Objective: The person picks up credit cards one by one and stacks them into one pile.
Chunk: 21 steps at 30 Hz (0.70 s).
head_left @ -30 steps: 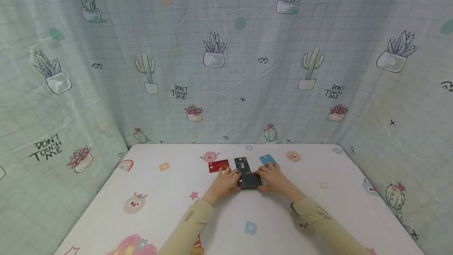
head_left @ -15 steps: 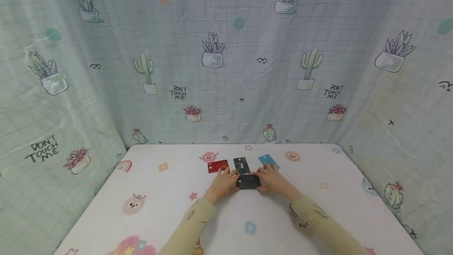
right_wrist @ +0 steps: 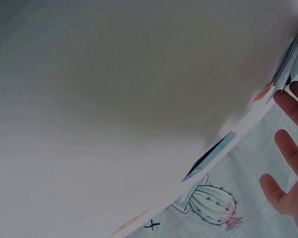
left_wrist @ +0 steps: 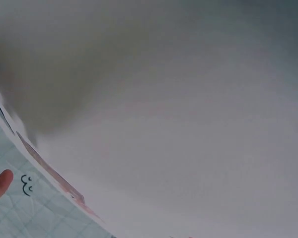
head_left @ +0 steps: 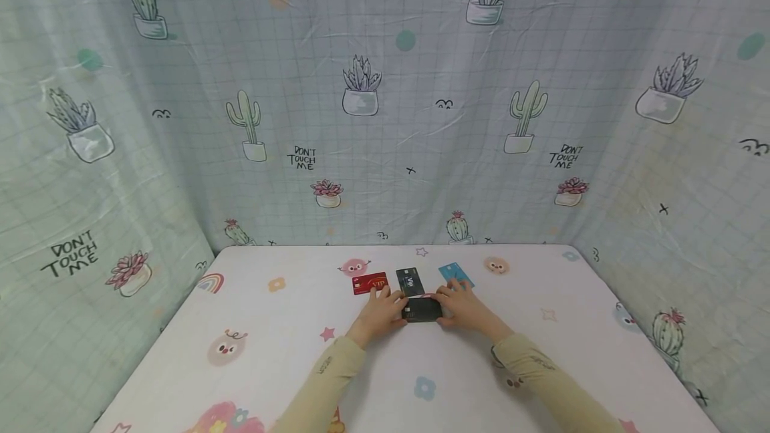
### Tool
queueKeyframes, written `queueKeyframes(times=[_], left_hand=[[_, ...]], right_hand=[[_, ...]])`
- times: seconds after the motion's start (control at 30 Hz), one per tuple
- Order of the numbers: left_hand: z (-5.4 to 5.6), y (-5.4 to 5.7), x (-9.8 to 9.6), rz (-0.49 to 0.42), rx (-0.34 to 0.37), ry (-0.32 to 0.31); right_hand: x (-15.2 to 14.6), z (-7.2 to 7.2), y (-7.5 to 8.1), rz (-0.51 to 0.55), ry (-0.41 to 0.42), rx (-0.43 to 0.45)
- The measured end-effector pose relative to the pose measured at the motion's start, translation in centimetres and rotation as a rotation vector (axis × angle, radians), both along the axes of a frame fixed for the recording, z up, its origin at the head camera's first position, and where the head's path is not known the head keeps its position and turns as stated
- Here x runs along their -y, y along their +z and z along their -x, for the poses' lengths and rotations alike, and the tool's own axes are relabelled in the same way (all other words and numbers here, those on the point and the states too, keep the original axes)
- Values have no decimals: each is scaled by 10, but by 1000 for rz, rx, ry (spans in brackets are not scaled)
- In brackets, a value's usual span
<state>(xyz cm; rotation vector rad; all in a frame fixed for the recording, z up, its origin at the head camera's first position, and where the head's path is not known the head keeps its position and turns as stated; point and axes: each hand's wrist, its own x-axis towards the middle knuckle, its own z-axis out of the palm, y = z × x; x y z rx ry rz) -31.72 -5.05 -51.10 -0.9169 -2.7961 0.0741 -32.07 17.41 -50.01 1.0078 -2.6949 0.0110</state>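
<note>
In the head view, a small stack of cards [head_left: 422, 311] with a black bank-style card on top lies between both hands, towards the far side of the table. My left hand [head_left: 377, 314] pinches its left end, thumb at the near corner and fingers at the far one. Gripping the right end the same way is my right hand [head_left: 468, 309]. Several thin layered edges of the stack [right_wrist: 287, 62] show in the right wrist view, by the fingertips [right_wrist: 283, 99]. Only two fingertips [left_wrist: 1, 184] of the left hand appear in the left wrist view.
Just beyond the hands lie a red VIP card [head_left: 369, 282], a dark VIP card [head_left: 410, 279] and a blue card [head_left: 454, 274]. The white patterned table [head_left: 289, 353] ends at a hanging cactus-print curtain [head_left: 385, 172], which also encloses both sides.
The head view has shifted slightly. Both hands keep hold of the card stack with hardly any movement, and the three loose cards lie as before.
</note>
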Motion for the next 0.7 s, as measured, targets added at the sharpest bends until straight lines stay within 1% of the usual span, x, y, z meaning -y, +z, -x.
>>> queueKeyframes(times=[0.13, 0.33, 0.43, 0.53, 0.63, 0.7], left_hand=[[0, -1, 0, 9, 16, 10], [1, -2, 0, 17, 8, 10], [1, -3, 0, 19, 3, 9], [0, -4, 0, 29, -4, 10], [-1, -3, 0, 33, -3, 12], [-1, -2, 1, 32, 3, 11]], right_hand=[[1, 0, 1, -8, -13, 25], [1, 0, 0, -10, -28, 45], [1, 0, -1, -3, -16, 33], [0, 1, -3, 0, 7, 4], [-1, 2, -5, -6, 22, -20], [-1, 2, -5, -6, 27, -20]])
